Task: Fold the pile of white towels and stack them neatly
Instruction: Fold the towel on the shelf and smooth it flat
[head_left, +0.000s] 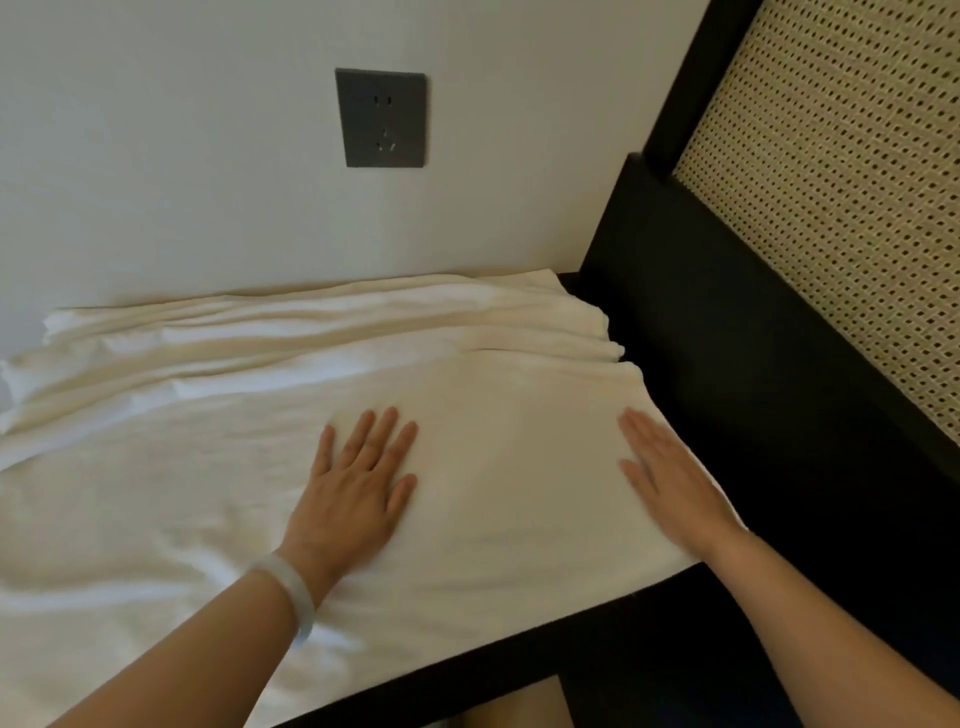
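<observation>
**Item 1: towel** (208, 467). White, one large sheet as far as I can tell. It's spread over the desk (519, 660) and covers most of the top.
- Far side: bunched in long ridges along the desk's back edge, vs. the wall (156, 156).
- Right side: runs along the desk's right edge, just beside the dark frame (727, 364).
- Near side: lies at the desk's front edge.
- Left part: runs out of view.
- Other towels underneath or elsewhere: can't tell. No folded stack in view.

**Item 2: my left hand** (358, 478). Palm down, fingers straight and slightly spread, pressing the towel approx. mid-desk. It grips nothing. White bangle (288, 587) on the wrist.

**Item 3: my right hand** (670, 473). Palm down, fingers straight and close together, resting on the towel nr. its right edge, toward the desk's front-right corner. A bit blurred. It holds nothing.

**Item 4: surroundings.** Dark socket plate (382, 118) on the wall above the desk's back edge. Woven cane panel (831, 208) in the dark frame, to the right.

**Step in hand (my judgement):** flattening the towel before the first fold. No fold shows on it yet, so the task is early.

**Next move needs:**
- Back ridges pushed out flat first.
- Then a switch from flat palms to pinching an edge or two corners.
- That edge carried across to meet the opposite one, edges lined up.
</observation>
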